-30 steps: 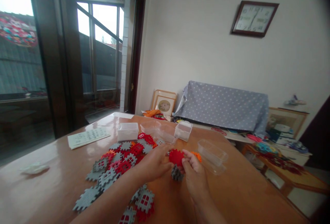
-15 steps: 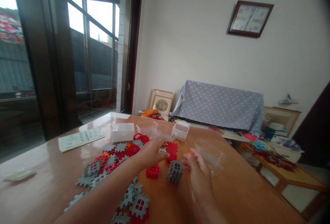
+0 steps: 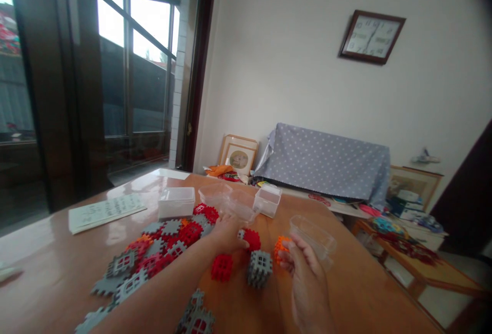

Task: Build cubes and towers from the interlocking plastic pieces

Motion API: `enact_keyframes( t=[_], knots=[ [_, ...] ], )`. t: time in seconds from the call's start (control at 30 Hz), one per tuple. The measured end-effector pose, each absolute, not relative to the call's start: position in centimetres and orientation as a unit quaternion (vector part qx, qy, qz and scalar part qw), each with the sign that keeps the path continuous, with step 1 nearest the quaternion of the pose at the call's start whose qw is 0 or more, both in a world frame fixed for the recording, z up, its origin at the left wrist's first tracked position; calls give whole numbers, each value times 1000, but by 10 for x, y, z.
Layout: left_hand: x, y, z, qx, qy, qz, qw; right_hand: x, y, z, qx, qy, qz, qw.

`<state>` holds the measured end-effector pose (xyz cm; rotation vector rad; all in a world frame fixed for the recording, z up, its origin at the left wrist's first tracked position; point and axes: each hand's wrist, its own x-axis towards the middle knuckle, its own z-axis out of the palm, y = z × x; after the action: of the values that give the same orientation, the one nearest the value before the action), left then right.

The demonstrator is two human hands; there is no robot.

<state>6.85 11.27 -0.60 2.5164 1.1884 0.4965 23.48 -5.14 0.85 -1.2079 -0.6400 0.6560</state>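
Observation:
My left hand [image 3: 226, 235] reaches across the wooden table [image 3: 357, 293] with its fingers closed on a red toothed tile piece [image 3: 251, 239]. Held a little above the table, my right hand [image 3: 303, 267] pinches an orange tile piece [image 3: 280, 248] at its fingertips. Between the two hands a grey cube built of tiles [image 3: 260, 268] stands on the table, and a smaller red cube [image 3: 222, 267] stands to its left. A heap of loose grey and red tiles [image 3: 161, 247] spreads out left of my left forearm.
Several clear plastic boxes [image 3: 176, 202] stand behind the heap, and one clear tray [image 3: 313, 236] lies just past my right hand. A printed sheet [image 3: 103, 211] lies at the left. Beyond the table are a cloth-covered piece of furniture [image 3: 326, 162], picture frames and a cluttered low table [image 3: 407, 231].
A second ago both hands held the red and grey pieces together. The grey cube and a red cube now stand on the table, and my right hand has picked up an orange tile.

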Motion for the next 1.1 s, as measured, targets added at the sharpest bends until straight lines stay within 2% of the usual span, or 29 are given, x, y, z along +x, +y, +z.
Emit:
enact_keyframes(
  t=[0.2,0.57,0.83,1.1],
  knots=[
    [76,116,-11,890,418,151,108,235,-51,9,-552,-294,299,721],
    [74,114,-18,885,426,143,119,231,-51,9,-554,-301,302,715],
    [42,114,-13,852,483,181,88,229,-50,4,-548,-311,314,710],
    [16,110,-7,851,500,149,66,222,-52,1,-562,-331,320,687]
  ],
)
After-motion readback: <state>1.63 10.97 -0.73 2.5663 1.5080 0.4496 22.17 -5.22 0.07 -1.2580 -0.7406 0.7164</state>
